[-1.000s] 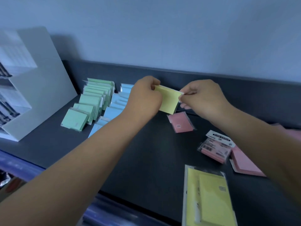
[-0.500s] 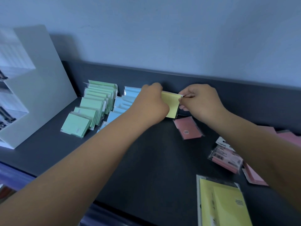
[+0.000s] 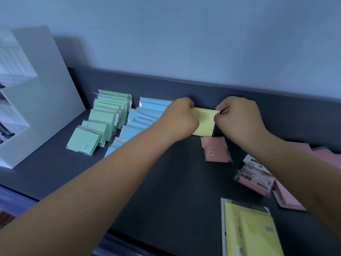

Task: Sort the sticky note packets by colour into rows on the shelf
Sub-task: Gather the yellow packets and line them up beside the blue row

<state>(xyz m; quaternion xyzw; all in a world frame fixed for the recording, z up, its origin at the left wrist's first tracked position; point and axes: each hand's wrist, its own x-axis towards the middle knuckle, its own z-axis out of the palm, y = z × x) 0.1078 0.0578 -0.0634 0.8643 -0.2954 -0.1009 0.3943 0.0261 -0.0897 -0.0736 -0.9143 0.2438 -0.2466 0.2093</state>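
Observation:
A small yellow sticky note packet [image 3: 204,122] stands nearly upright against the dark back wall of the shelf, just right of the blue row. My left hand [image 3: 180,120] grips its left edge and my right hand [image 3: 238,117] pinches its top right corner. A row of green packets [image 3: 103,122] lies at the left, with a row of blue packets [image 3: 142,117] beside it, partly hidden by my left forearm. A single pink packet [image 3: 216,149] lies flat just below the yellow one.
The dark shelf [image 3: 166,182] carries a large yellow packet [image 3: 249,231] at the front right and several pink packets [image 3: 256,178] at the right, partly under my right arm. A white display stand [image 3: 38,93] sits at the far left.
Both hands have carried the yellow packet away from me and down, until it stands against the back wall beside the blue row.

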